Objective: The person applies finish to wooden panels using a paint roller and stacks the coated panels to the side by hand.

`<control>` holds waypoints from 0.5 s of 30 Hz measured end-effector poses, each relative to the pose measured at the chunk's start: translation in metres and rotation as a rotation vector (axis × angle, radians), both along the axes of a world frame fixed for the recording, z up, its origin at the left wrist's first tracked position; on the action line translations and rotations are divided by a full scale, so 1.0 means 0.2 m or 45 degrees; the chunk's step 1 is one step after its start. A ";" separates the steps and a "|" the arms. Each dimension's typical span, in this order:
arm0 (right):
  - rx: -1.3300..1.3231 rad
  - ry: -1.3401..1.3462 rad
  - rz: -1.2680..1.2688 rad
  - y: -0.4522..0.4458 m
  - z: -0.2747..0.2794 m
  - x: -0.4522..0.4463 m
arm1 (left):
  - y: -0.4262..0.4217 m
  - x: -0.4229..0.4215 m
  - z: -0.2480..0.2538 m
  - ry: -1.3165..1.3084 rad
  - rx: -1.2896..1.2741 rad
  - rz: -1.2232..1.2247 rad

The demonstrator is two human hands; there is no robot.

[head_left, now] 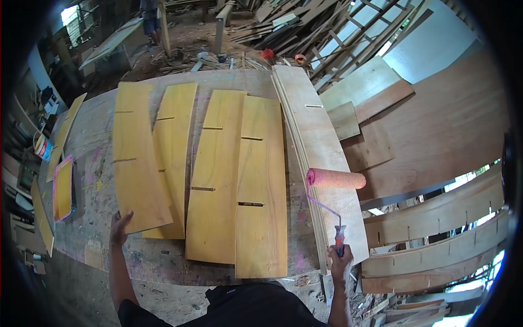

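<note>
My left hand [120,228] is closed on the near lower corner of a yellow-coated wooden board [136,158] with two slots. That board is tilted and partly overlaps another yellow slotted board [175,125]. Two more yellow boards [215,174] lie to the right, side by side with their edges overlapping. In my right hand [341,262] is the handle of a paint roller [336,179], its sleeve stained pink and orange. The roller is over a stack of pale bare boards [310,131] at the table's right side. Whether the sleeve touches the top board I cannot tell.
A paint tray [63,188] with yellow liquid sits at the table's left. Narrow boards [66,136] lean on the left edge. Curved slotted boards [436,218] and large plywood sheets [436,120] stand at the right. Scrap wood [278,24] and another person's legs [152,30] are farther back.
</note>
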State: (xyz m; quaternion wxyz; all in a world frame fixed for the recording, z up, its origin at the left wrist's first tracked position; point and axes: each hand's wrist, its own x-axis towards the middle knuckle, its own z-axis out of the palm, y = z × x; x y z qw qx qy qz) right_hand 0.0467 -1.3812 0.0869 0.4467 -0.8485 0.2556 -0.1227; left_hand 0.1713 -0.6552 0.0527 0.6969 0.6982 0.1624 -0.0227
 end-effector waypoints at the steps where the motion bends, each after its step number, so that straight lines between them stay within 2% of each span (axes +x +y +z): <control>1: -0.008 0.007 -0.019 -0.01 -0.01 0.02 | 0.06 0.01 -0.03 0.036 0.019 0.027; 2: -0.028 -0.001 -0.035 -0.03 -0.02 0.04 | 0.12 0.00 -0.08 -0.086 0.172 0.023; 3: -0.047 -0.008 -0.047 -0.05 -0.05 0.05 | 0.19 0.00 -0.14 -0.081 0.166 0.008; 5: -0.037 -0.051 -0.062 -0.07 -0.08 0.08 | 0.32 0.01 -0.25 0.121 0.077 0.233; 8: 0.024 -0.057 -0.092 -0.08 -0.05 0.12 | 0.41 0.00 -0.13 0.156 0.070 0.201; 11: 0.040 -0.067 -0.091 -0.13 -0.09 0.12 | 0.98 -0.01 -0.44 0.284 0.213 0.128; 12: 0.036 -0.060 -0.100 -0.13 -0.08 0.11 | 1.05 -0.01 -0.47 0.290 0.210 0.118; 14: 0.012 -0.026 -0.079 -0.13 -0.05 0.14 | 1.10 0.02 -0.48 0.478 0.823 0.190; 15: 0.014 -0.026 -0.083 -0.13 -0.04 0.15 | 1.02 0.04 -0.46 0.476 0.826 0.187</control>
